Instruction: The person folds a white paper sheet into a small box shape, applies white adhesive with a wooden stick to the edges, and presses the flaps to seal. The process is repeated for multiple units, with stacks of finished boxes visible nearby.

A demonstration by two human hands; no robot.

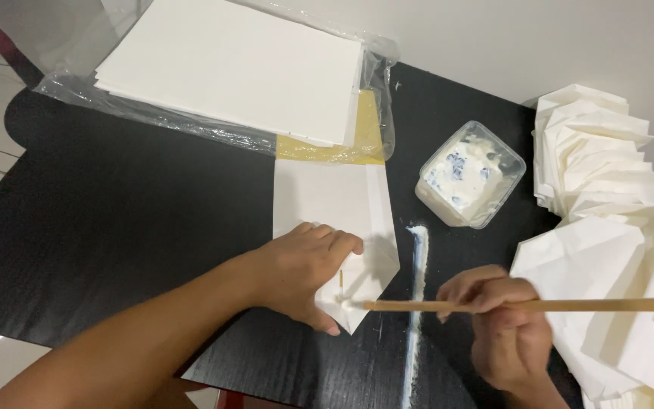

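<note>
My left hand lies flat on a folded white paper piece on the black table, pressing down its pointed lower end. My right hand grips a thin wooden stick held level, with its left tip touching the paper's folded point beside my left thumb. A small clear plastic tub of white paste stands just beyond the stick, to the right of the paper.
A streak of white paste runs down the table between my hands. A stack of white sheets in clear plastic wrap lies at the back. Several folded white paper pieces are piled at the right edge.
</note>
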